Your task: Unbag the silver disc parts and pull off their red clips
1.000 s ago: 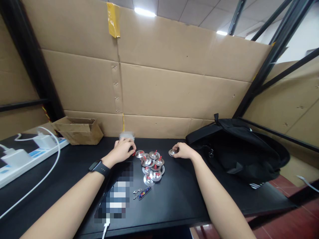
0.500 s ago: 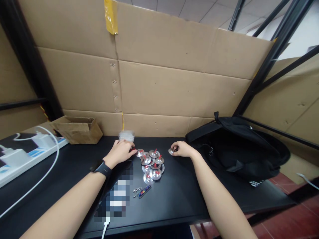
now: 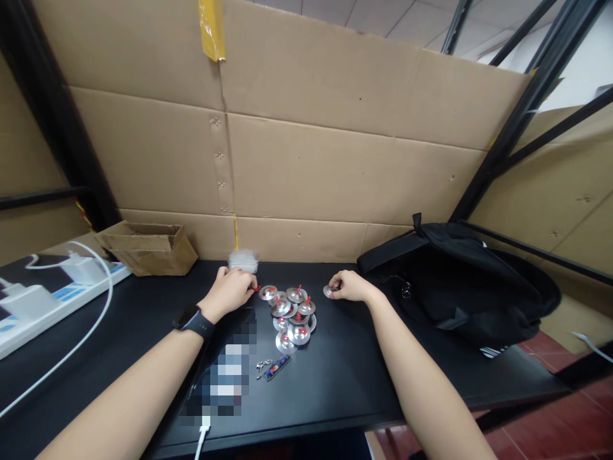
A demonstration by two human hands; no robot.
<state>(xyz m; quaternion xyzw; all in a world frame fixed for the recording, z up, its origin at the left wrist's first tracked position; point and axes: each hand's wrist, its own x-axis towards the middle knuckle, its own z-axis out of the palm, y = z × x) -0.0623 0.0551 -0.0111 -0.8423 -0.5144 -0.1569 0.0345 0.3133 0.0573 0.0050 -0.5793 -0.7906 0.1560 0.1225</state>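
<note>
Several silver finger cymbals (image 3: 299, 333) with red loops lie in a loose pile on the black shelf. To the left of the pile, my left hand (image 3: 232, 291) has its fingers pinched on a small red loop (image 3: 257, 289); whether a cymbal hangs from it is hidden. One finger cymbal (image 3: 268, 292) lies just right of those fingertips. On the other side, my right hand (image 3: 352, 286) grips a single finger cymbal (image 3: 328, 291) by thumb and fingers, at shelf level and apart from the pile.
Behind my left hand stands a clear plastic stack (image 3: 243, 260). A cardboard box (image 3: 158, 255) and a white power strip (image 3: 52, 306) are at left. A blurred-out phone (image 3: 225, 370) and a keychain (image 3: 276, 368) lie in front. A black backpack (image 3: 469, 287) fills the right.
My left fingers have drawn together from a looser pose, and a red loop now shows at their tips. My right hand stays nearly still with its cymbal.
</note>
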